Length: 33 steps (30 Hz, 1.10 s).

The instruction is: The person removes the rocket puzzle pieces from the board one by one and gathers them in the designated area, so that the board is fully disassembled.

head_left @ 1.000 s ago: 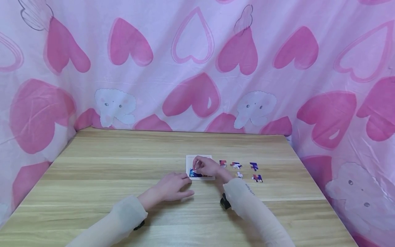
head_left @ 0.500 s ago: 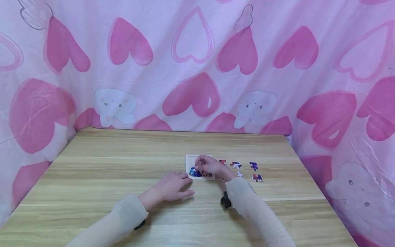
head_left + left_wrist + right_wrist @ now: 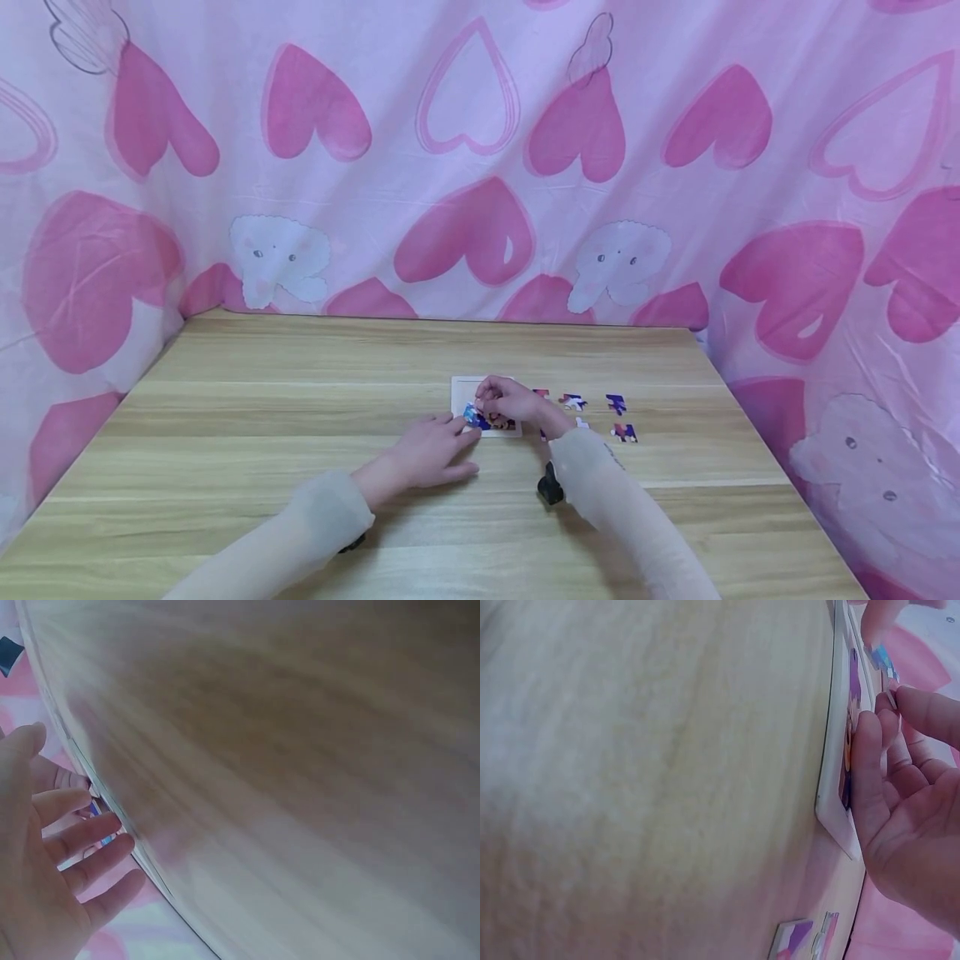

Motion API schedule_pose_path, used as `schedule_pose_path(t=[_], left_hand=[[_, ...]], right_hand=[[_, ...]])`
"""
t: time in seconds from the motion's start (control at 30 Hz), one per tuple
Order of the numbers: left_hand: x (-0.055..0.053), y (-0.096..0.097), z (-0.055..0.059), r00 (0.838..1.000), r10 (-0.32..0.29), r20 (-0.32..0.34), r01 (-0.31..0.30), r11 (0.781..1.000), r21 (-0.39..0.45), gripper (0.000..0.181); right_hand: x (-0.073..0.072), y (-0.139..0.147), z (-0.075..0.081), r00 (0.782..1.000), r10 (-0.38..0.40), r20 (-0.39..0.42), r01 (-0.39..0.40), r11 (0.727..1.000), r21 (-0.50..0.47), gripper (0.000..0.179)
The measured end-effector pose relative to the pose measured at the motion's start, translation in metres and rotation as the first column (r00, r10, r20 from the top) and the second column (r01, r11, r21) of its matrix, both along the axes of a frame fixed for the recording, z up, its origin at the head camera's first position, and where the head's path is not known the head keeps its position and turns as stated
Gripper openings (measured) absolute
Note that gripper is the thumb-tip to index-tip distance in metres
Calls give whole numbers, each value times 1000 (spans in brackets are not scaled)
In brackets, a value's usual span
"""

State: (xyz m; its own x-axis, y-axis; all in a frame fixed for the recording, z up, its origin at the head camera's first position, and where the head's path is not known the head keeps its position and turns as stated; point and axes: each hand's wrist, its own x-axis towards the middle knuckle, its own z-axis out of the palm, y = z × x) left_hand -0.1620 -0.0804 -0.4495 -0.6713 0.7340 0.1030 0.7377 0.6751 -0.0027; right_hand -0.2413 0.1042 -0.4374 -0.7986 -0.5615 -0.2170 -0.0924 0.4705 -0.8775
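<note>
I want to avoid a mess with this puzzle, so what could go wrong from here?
The right grip pinches a small piece close to the assembled pieces, so a slip might knock them out of line. The left grip has its fingertips at the near left corner of the white frame and could nudge it. The right sleeve lies near the loose pieces, so a careless pull back might scatter some.

The left grip has slid right and slightly forward, its fingertips now reaching over the near-left corner of the tray. The right grip has shifted a little right, baring more of the printed picture beneath it.
</note>
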Motion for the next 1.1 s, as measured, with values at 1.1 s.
schedule_pose_path(t=[1.1], left_hand=[[-3, 6, -3, 996, 3, -88, -8, 998, -56, 59]], right_hand=[[-3, 89, 9, 989, 29, -143, -30, 1000, -8, 13]])
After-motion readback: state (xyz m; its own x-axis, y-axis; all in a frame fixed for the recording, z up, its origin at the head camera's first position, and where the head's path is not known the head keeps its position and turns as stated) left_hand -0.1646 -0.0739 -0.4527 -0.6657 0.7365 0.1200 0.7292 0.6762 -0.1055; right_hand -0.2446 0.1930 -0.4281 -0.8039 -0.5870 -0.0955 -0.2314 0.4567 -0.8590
